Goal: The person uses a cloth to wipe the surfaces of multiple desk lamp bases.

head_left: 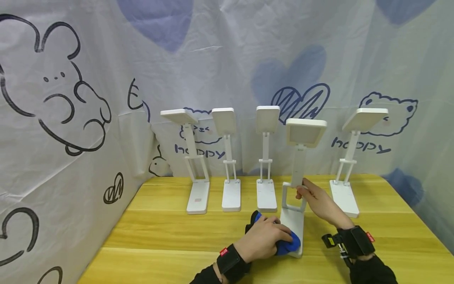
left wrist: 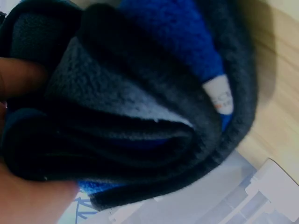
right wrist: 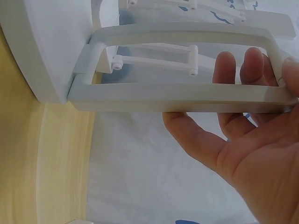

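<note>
A white folding desk lamp (head_left: 298, 165) stands nearest on the table. My right hand (head_left: 320, 203) grips one side bar of its open lower frame; in the right wrist view, fingers (right wrist: 225, 67) pass through the frame (right wrist: 182, 98). My left hand (head_left: 261, 238) holds a bunched blue cloth (head_left: 289, 245) with dark edging against the lamp's base (head_left: 297, 225). Up close, the left wrist view has the cloth (left wrist: 140, 98) folded in layers, with a small white label (left wrist: 218, 94) and part of the left hand's fingers (left wrist: 21, 77) on it.
Several like lamps stand in a row behind: one at the left (head_left: 198, 197), two in the middle (head_left: 231, 195) (head_left: 266, 195), one at the right (head_left: 345, 197). They stand on a wood-grain table (head_left: 152, 236). A printed white sheet (head_left: 227, 59) hangs behind.
</note>
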`<action>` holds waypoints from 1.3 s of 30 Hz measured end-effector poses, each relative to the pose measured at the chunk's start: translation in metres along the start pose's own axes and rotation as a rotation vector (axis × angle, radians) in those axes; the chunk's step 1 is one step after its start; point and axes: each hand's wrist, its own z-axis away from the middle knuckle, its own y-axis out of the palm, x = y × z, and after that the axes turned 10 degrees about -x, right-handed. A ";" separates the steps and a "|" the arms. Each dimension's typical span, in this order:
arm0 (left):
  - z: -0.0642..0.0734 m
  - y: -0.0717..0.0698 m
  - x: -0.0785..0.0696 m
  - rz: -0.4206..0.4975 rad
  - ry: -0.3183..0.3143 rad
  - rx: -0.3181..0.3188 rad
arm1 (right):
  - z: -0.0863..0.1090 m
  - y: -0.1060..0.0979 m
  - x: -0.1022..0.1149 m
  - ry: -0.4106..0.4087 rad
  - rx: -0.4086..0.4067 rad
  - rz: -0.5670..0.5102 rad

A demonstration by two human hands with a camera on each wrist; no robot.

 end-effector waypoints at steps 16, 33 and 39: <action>-0.012 0.008 -0.003 -0.145 -0.217 -0.063 | 0.000 0.000 0.001 0.015 -0.002 -0.009; -0.047 0.026 -0.007 -0.328 -0.406 -0.145 | -0.001 0.001 0.004 0.009 -0.004 -0.019; -0.055 0.028 -0.012 -0.353 -0.380 -0.108 | 0.000 0.001 0.002 0.005 -0.009 -0.021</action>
